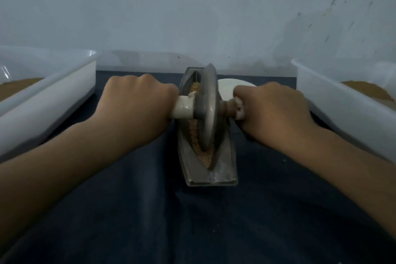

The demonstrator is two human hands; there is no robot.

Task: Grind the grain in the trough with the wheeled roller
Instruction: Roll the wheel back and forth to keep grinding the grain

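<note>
**Wheeled roller (pixel 206 109) stands in the trough, a hand on each handle**

We see the grey metal wheel upright in the narrow, boat-shaped trough (pixel 222 169), its rim down in the groove at about the trough's middle. Tan grain (pixel 200 150) lies along the groove, showing mostly on the wheel's left side and at the near tip. The left hand (pixel 137 100) is clenched around the white handle (pixel 185 109) on its side of the axle. The right hand (pixel 272 107) is wrapped likewise around the opposite handle (pixel 237 109), knuckles up. The trough rests on a dark blue cloth (pixel 192 221), lengthwise away from us. A white tub (pixel 53 96) stands at the left and another tub (pixel 342 103) at the right, each holding brown powder. A white round dish (pixel 227 88) sits just behind the right hand, before a pale wall (pixel 192 6).
</note>
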